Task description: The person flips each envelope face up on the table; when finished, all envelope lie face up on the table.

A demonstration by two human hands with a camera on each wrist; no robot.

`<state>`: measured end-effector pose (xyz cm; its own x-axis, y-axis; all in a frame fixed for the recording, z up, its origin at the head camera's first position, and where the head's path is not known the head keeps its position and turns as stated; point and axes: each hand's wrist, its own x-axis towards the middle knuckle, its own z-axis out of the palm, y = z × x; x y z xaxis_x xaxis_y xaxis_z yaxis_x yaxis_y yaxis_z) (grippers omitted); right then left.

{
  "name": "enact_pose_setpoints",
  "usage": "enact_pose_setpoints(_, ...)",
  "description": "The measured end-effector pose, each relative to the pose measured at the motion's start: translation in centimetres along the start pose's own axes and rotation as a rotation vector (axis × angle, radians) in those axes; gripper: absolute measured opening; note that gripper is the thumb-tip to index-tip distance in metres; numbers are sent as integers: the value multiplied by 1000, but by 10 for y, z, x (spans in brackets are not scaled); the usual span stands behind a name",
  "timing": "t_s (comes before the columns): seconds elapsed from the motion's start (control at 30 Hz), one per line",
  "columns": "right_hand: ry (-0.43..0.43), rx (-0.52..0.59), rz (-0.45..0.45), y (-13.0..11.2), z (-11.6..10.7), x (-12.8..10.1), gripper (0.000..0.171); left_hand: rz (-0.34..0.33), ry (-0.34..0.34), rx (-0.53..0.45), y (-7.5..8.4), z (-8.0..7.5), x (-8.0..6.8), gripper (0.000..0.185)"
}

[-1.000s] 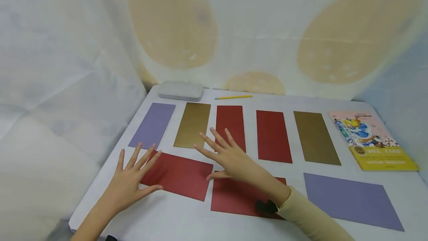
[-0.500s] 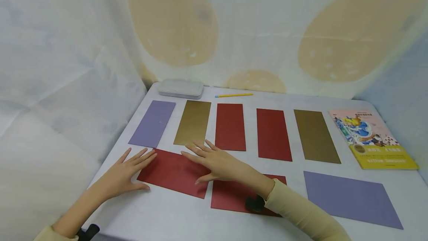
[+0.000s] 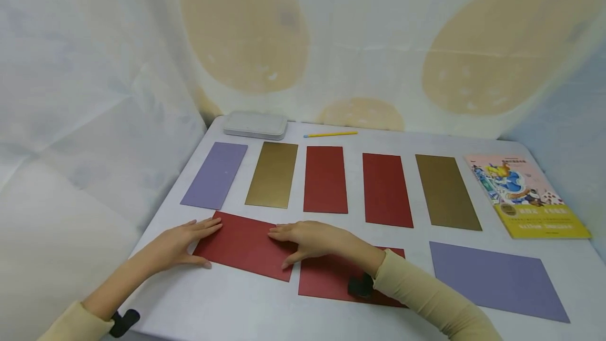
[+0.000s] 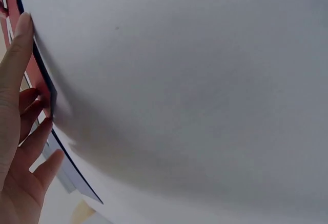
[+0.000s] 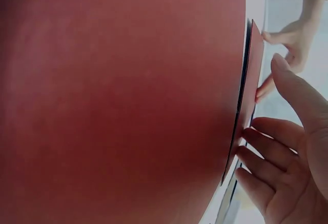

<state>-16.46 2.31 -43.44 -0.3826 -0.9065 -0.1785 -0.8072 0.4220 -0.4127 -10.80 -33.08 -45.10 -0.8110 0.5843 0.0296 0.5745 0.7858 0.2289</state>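
A red card lies slanted near the table's front left. My left hand rests on its left end, fingers straight over the far corner, thumb at the near edge. My right hand lies flat on its right end, thumb against the near edge. In the left wrist view the left hand touches the red card's rim. In the right wrist view the right hand sits at that card's end. My right wrist lies over a second red card.
Behind stand a purple card, a gold card, two red cards and another gold card. A purple card lies front right, a picture book far right. A grey tin and yellow pencil sit at the back.
Both hands came down from spread and raised above the cards to lie flat on the two ends of the slanted red card. The card itself has barely shifted.
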Motion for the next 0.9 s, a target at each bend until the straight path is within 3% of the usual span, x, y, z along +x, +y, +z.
enact_pose_setpoints(0.4,-3,25,-36,2,2,0,75,-39,14,-5,0,3,-9,79)
enact_pose_setpoints(0.7,3,93,-64,2,-1,0,74,-102,106,-98,7,-11,-21,66)
enact_pose_setpoints(0.9,6,135,-86,2,-3,-2,71,-153,126,-146,13,-22,-25,56)
